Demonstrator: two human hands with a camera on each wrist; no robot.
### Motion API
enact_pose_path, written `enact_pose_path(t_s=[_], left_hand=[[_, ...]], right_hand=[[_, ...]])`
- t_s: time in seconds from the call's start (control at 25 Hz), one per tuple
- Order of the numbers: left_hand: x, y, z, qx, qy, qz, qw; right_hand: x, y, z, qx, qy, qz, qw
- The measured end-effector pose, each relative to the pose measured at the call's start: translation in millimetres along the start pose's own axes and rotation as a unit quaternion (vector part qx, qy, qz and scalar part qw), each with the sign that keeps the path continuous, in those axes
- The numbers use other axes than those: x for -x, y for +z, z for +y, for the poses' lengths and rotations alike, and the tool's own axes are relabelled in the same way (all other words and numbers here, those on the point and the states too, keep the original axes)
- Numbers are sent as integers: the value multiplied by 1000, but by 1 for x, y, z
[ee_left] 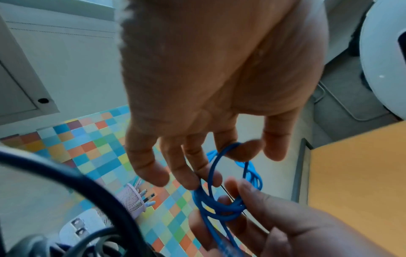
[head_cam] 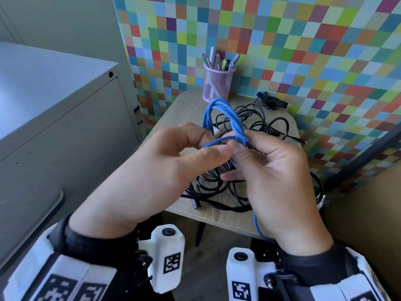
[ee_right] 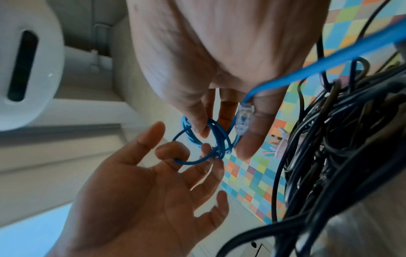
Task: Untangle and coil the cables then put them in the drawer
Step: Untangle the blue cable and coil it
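Observation:
A blue network cable (head_cam: 219,114), wound into several loops, is held up over the small table between both hands. My right hand (head_cam: 240,153) grips the bundled loops between thumb and fingers (ee_right: 199,128). The cable's clear plug (ee_right: 243,118) lies along one right finger. My left hand (head_cam: 208,146) hooks one loop (ee_left: 214,167) with its curled index finger (ee_right: 173,151); its other fingers stay loose. A blue tail (head_cam: 257,224) hangs below my right wrist. Tangled black cables (head_cam: 217,185) lie on the table underneath.
The little wooden table (head_cam: 217,216) stands against a multicoloured checked wall. A pink mesh pen cup (head_cam: 218,83) sits at its back. A grey metal drawer cabinet (head_cam: 65,118) stands to the left, with its drawers closed.

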State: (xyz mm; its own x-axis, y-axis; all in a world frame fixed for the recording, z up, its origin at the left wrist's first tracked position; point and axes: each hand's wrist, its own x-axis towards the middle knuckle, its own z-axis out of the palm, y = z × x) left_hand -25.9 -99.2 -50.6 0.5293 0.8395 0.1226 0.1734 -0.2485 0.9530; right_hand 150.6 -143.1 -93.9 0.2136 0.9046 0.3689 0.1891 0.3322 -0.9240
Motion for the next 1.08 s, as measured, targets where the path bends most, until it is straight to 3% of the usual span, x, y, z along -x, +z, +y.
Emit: enact_pose_path(t_s=[0.12,0.28,0.48,0.72,0.84,1.08], left_hand=[[0,3,4,-68,38,35,996],[-1,6,3,-122,58,113,984],[3,6,4,-66,99,94,988],[-3,6,-10,112,63,72,989],[-4,7,-11,119,61,44,990],[-5,14,-11,87,118,6,989]], right_hand=[[-1,-4,-1,-39,50,26,998],[0,2,1,37,9,28,999],[-5,-9,-4,91,-54,57,993],[-2,-8,-10,106,-65,21,992],[-4,-12,-8,111,-68,38,991],[-11,-31,-1,138,-56,99,984]])
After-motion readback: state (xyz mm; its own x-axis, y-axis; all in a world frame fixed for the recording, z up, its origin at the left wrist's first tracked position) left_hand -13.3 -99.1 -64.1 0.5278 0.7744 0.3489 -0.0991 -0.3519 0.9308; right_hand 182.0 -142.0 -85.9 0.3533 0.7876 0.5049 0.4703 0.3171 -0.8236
